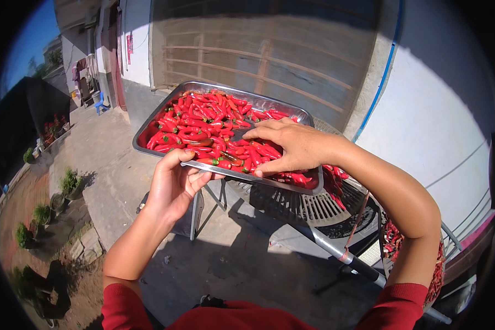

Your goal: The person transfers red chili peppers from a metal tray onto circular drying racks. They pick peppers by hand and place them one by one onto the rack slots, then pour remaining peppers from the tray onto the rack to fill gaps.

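A rectangular metal tray (275, 104) holds many red chili peppers (198, 118), a few with green stems. It is held up in front of me and tilts a little down to the right. My left hand (173, 187) is closed on the near left part of its rim, thumb on top and fingers underneath. Over the right half of the tray, my right hand (294, 144) lies with fingers spread on the peppers, its thumb near the front rim. A patch of bare tray bottom shows just beyond its fingertips. The palm hides some peppers.
Below the tray stands a slatted round rack (302, 206) with more red peppers (334, 187) at its right. A metal pole (330, 242) slants past it. Darker red peppers (393, 242) fill something at lower right. Potted plants (70, 181) and a blue chair (100, 103) are at left.
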Action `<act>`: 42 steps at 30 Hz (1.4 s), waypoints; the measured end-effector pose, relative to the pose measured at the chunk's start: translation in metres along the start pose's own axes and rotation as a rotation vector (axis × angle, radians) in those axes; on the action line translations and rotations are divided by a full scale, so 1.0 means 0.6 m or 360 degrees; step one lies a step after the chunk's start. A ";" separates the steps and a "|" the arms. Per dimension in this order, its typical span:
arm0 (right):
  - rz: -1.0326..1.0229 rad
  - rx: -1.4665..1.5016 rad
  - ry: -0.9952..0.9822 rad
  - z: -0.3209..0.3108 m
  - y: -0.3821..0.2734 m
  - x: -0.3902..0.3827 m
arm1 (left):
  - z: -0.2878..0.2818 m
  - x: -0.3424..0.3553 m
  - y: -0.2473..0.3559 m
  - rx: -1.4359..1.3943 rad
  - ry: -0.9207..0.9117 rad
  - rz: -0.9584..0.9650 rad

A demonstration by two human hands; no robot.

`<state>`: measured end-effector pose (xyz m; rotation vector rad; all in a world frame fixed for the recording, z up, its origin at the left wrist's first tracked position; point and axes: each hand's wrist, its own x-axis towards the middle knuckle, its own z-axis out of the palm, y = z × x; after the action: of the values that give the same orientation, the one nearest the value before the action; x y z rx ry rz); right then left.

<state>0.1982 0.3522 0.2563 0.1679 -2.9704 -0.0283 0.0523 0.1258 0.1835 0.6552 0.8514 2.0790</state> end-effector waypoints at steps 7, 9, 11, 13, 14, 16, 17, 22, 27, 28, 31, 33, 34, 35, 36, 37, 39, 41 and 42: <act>-0.0076 0.0047 0.0293 -0.005 0.026 0.052 | 0.007 0.061 0.025 0.0006 0.0020 0.0136; -0.0021 0.0012 0.0215 -0.004 0.029 0.064 | -0.001 0.078 0.027 0.0056 0.0040 0.0144; -0.0112 0.0057 0.0231 -0.003 0.051 0.081 | 0.004 0.086 0.029 0.0080 0.0041 0.0193; -0.0087 0.0035 0.0301 0.007 0.062 0.091 | -0.001 0.092 0.035 0.0107 0.0043 0.0204; -0.0052 0.0012 0.0304 0.008 0.061 0.097 | -0.004 0.099 0.034 0.0079 0.0061 0.0220; -0.0016 -0.0029 0.0374 0.021 0.064 0.114 | -0.008 0.103 0.035 0.0060 0.0102 0.0254; -0.0039 -0.0043 0.0366 0.023 0.070 0.122 | -0.012 0.107 0.037 0.0053 0.0111 0.0246; -0.0077 -0.0123 0.0427 0.018 0.094 0.149 | -0.018 0.119 0.046 0.0114 0.0146 0.0209; -0.0018 0.0005 0.0493 -0.011 0.097 0.136 | -0.045 0.124 0.060 0.0143 0.0219 0.0170; -0.0007 0.0070 0.0505 -0.021 0.102 0.127 | -0.055 0.126 0.060 0.0146 0.0236 0.0191; 0.0088 0.0161 0.0404 -0.025 0.115 0.095 | -0.062 0.129 0.058 0.0152 0.0285 0.0265; 0.0080 0.0313 0.0355 -0.003 0.114 0.072 | -0.079 0.132 0.064 0.0115 0.0300 0.0289; 0.0409 0.0536 0.0141 0.002 0.113 0.067 | -0.087 0.131 0.068 0.0114 0.0318 0.0284; 0.0311 0.0410 0.0242 0.016 0.126 0.057 | -0.089 0.134 0.071 0.0130 0.0312 0.0297; 0.0278 0.0304 0.0286 0.039 0.145 0.056 | -0.093 0.135 0.074 0.0149 0.0316 0.0316; 0.0244 0.0198 0.0329 0.061 0.161 0.055 | -0.096 0.136 0.077 0.0168 0.0322 0.0335; 0.0195 0.0359 0.0242 0.093 0.170 0.047 | -0.100 0.137 0.078 0.0164 0.0362 0.0372; 0.0047 0.0265 0.0297 0.119 0.173 0.049 | -0.096 0.132 0.081 0.0161 0.0397 0.0380; 0.0095 0.0320 0.0232 0.121 0.171 0.054 | -0.100 0.131 0.082 0.0157 0.0414 0.0390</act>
<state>0.1428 0.4511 0.1933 0.1013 -2.8265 0.2787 -0.0561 0.1453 0.1943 0.5717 1.0702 2.3921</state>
